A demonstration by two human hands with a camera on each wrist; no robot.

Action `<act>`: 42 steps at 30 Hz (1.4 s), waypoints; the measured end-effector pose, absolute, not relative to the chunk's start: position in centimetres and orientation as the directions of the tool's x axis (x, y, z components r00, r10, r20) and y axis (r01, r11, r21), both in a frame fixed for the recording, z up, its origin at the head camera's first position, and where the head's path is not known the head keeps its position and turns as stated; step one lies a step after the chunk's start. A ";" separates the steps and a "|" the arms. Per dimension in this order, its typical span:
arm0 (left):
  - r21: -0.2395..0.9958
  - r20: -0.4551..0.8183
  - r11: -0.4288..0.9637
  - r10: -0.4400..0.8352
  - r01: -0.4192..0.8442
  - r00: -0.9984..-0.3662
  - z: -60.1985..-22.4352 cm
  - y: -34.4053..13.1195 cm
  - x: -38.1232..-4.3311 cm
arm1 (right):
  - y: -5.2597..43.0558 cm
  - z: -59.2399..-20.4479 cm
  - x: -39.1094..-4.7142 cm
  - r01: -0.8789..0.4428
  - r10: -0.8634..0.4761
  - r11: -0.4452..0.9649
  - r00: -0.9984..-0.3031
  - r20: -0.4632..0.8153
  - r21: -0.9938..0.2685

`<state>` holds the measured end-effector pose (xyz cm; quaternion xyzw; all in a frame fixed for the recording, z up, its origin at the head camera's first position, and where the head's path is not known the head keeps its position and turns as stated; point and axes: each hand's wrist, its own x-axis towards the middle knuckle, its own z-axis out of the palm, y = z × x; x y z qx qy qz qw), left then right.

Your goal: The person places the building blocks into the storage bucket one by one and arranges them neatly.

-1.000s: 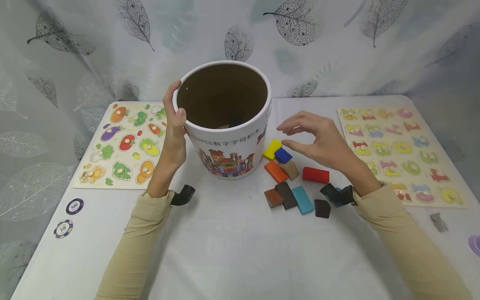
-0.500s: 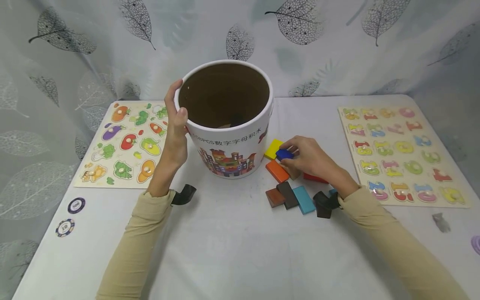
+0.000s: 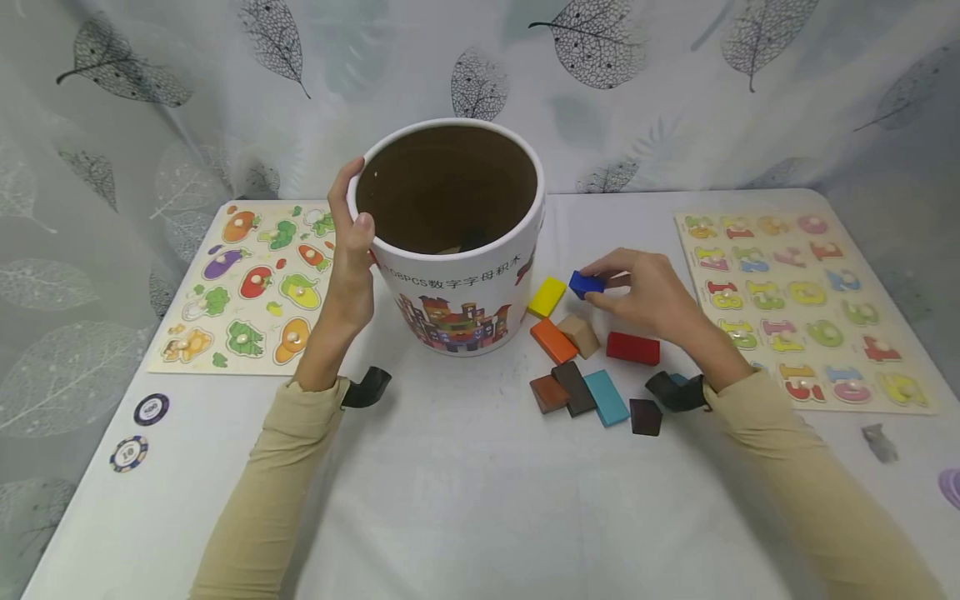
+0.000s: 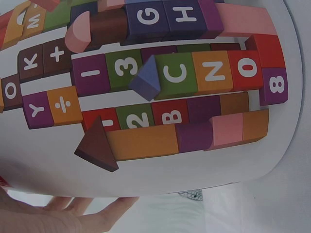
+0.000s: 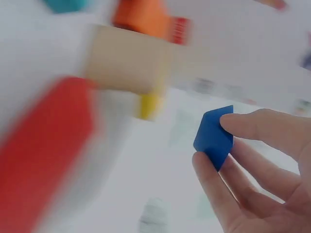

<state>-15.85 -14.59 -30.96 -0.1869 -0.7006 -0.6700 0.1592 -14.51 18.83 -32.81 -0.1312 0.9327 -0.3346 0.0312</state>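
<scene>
A large white bucket (image 3: 450, 287) with a printed block-castle picture stands at the middle of the table, its mouth tilted toward me. My left hand (image 3: 351, 267) grips its left rim, thumb at the front and fingers along the outside; the left wrist view shows the bucket's printed side. To the right, my right hand (image 3: 645, 292) pinches a blue block (image 5: 214, 137) between thumb and fingers. Beneath and in front of it lie a yellow block (image 3: 547, 297), an orange block (image 3: 553, 342), a tan block (image 3: 578, 335) and a red block (image 3: 633, 348). A few pieces show dimly inside the bucket.
Nearer me are a brown block (image 3: 550, 394), a dark block (image 3: 572, 388), a teal block (image 3: 607, 397) and a black block (image 3: 645, 417). A vegetable puzzle board (image 3: 243, 292) lies left, a number puzzle board (image 3: 795, 308) right. Two poker chips (image 3: 152, 409) sit at the left edge.
My right hand came down to the pile, took hold of the blue block and lifted it away from the yellow and tan blocks, slightly up and right. The left hand stays on the bucket.
</scene>
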 end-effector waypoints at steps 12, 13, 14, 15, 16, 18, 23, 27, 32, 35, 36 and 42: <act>0.881 0.471 0.018 0.051 0.472 -0.881 -31.0 -14.6 -15.9 | 17.7 -23.5 -13.7 -0.592 -0.300 0.449 -0.805 0.511 -0.669; 0.881 0.472 0.019 0.051 0.473 -0.880 -31.0 -14.6 -15.9 | 17.1 -23.1 -13.8 -0.621 -0.324 0.403 -0.784 0.530 -0.672; 0.881 0.471 0.020 0.052 0.473 -0.880 -31.0 -14.7 -15.9 | 16.5 -22.7 -13.8 -0.645 -0.350 0.368 -0.764 0.543 -0.670; 0.881 0.471 0.021 0.053 0.473 -0.881 -31.0 -14.7 -15.9 | 15.8 -22.5 -14.0 -0.663 -0.375 0.335 -0.746 0.551 -0.669; 0.881 0.471 0.024 0.054 0.473 -0.880 -31.0 -14.7 -15.9 | 15.2 -22.3 -14.1 -0.679 -0.398 0.313 -0.728 0.557 -0.664; 0.880 0.472 0.024 0.057 0.474 -0.880 -31.1 -14.8 -15.9 | 14.1 -22.2 -14.6 -0.706 -0.438 0.289 -0.698 0.567 -0.646; 0.885 0.462 0.029 0.057 0.464 -0.885 -31.1 -14.8 -15.9 | 12.4 -22.3 -15.7 -0.731 -0.484 0.266 -0.665 0.569 -0.628; 0.890 0.453 0.033 0.060 0.456 -0.889 -31.0 -14.9 -16.0 | 12.1 -22.4 -16.2 -0.732 -0.488 0.260 -0.663 0.568 -0.630; 0.889 0.454 0.039 0.061 0.457 -0.889 -31.0 -14.8 -15.9 | 12.2 -22.5 -16.6 -0.740 -0.488 0.246 -0.653 0.579 -0.626; 0.887 0.458 0.042 0.059 0.460 -0.887 -31.0 -14.7 -15.9 | 12.4 -22.4 -16.6 -0.741 -0.487 0.239 -0.651 0.583 -0.627; 0.886 0.458 0.043 0.058 0.461 -0.887 -31.0 -14.7 -15.9 | 12.5 -22.4 -16.5 -0.740 -0.484 0.235 -0.652 0.584 -0.630; 0.886 0.461 0.028 0.060 0.463 -0.885 -30.8 -14.6 -15.9 | 14.5 -21.9 -16.2 -0.744 -0.473 0.175 -0.638 0.608 -0.645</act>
